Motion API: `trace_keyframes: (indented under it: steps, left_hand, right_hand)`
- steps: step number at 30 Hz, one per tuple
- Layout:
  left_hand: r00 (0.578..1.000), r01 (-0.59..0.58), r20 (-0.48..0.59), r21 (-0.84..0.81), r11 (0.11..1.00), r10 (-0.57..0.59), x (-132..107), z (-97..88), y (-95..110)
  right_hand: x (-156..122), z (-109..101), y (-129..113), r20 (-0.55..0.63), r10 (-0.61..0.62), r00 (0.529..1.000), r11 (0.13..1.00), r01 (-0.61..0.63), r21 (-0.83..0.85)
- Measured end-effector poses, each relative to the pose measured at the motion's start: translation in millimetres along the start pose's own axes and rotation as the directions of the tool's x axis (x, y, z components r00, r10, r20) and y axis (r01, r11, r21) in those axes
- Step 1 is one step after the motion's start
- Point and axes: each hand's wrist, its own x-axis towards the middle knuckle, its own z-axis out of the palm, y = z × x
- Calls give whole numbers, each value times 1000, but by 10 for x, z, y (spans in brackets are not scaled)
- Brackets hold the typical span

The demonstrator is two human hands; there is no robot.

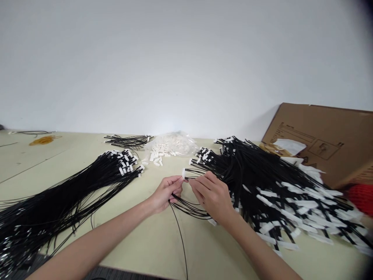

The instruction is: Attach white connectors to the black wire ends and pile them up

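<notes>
Just past the middle of the table, the left hand pinches a small white connector between thumb and forefinger. The right hand, fingertips pressed together just beside it, grips a few thin black wires that loop down under both palms toward the near edge. The work looks like mating wire ends with the connector. It would likely go best with the left pinch steady and each end fed in straight, one at a time, with the slack kept out of the right heap of labelled wires touching the right wrist, where strands could snag. A left bundle fans out with its white ends pointing far, well apart from the hands. A clear bag of white connectors sits beyond, within reach, with a smaller bundle to its left. On the far right leans a cardboard box printed with line drawings and a few lines of text, too small to read, and no brand can be made out. The white labels on the wires show no legible writing either.
</notes>
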Motion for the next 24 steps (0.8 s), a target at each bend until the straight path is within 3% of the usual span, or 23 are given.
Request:
trace_keyframes:
  steps: [13,19,24]
  left_hand:
    - [999,-21,46,48,999,19,-56,66,9]
    - [997,-78,-19,5,997,78,42,2,29]
    - [965,-181,-209,-100,978,157,157,-207,91]
  right_hand:
    - [-6,-7,3,12,-44,999,998,43,39]
    - [10,11,-26,-23,6,1000,999,-5,52]
    - [-25,82,-152,97,-251,963,959,233,161]
